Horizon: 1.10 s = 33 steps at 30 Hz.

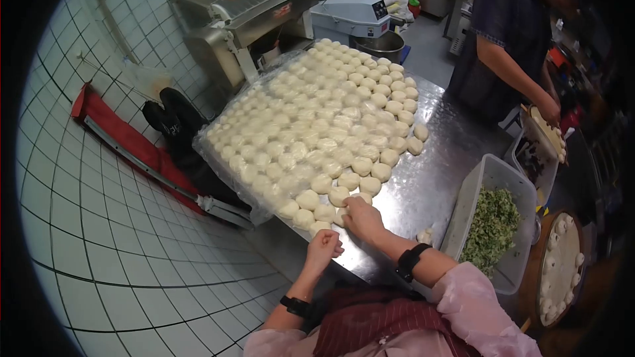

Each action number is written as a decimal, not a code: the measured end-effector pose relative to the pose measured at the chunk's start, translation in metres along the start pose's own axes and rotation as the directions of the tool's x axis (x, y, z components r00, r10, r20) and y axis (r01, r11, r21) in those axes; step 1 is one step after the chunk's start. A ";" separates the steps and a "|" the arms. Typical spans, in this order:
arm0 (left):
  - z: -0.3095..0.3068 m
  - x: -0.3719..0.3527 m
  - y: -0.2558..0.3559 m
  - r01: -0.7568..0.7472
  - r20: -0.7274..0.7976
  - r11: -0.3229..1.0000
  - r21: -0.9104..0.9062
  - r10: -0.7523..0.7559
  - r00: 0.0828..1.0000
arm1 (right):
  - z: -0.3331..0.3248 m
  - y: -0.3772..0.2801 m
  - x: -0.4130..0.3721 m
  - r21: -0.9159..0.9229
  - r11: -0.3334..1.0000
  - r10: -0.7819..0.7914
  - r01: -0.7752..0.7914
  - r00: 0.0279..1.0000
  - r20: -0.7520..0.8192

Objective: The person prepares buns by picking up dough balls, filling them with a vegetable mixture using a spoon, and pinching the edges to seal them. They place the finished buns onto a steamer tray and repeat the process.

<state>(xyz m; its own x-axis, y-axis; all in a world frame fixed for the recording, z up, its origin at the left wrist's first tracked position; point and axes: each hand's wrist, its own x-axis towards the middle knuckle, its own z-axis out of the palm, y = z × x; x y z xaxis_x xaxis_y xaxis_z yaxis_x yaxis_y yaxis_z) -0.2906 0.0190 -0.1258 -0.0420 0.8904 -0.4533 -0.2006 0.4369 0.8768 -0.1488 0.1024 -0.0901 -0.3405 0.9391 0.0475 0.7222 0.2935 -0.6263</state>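
Many round, pale dough balls (324, 184) lie in close rows on a steel table (397, 215). Clear plastic sheeting (284, 125) covers most of them, while those along the right and near edges are bare. My right hand (362, 218) reaches down at the near edge of the rows, its fingers closed around a dough ball (340, 215) that they partly hide. Beside the table's near edge, my left hand (325, 246) is curled into a loose fist, just below the closest dough balls, with nothing showing in it.
To the right, a clear plastic tub (453, 228) holds chopped green filling (491, 231). A round tray (546, 277) carries small white pieces around its rim. A dough machine (248, 16) and a blue-grey mixer (350, 16) stand behind. Another person (496, 46) works at right.
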 end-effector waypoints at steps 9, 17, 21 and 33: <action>0.005 0.004 0.006 -0.342 0.047 0.885 0.316 0.346 0.937 | -0.020 0.009 -0.050 0.081 0.993 0.083 -0.087 0.995 0.057; 0.043 -0.014 0.025 0.077 0.426 0.992 -0.097 -0.028 0.904 | -0.022 0.027 -0.092 0.608 0.764 0.240 -0.216 0.970 0.042; 0.054 -0.015 0.003 0.129 0.313 0.992 0.013 -0.126 0.941 | -0.028 0.027 -0.113 0.548 0.790 0.325 -0.274 0.946 0.004; 0.041 -0.012 -0.014 -0.088 0.133 0.953 0.290 0.051 0.990 | -0.002 0.051 -0.117 -0.159 0.920 -0.360 0.357 0.933 0.011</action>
<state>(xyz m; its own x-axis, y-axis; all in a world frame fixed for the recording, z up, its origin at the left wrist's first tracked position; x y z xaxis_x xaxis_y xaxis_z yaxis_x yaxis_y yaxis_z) -0.2468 0.0075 -0.1257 0.0784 0.9207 -0.3823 0.0962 0.3747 0.9221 -0.0708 0.0083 -0.1265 -0.5842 0.7684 0.2614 0.6390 0.6340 -0.4357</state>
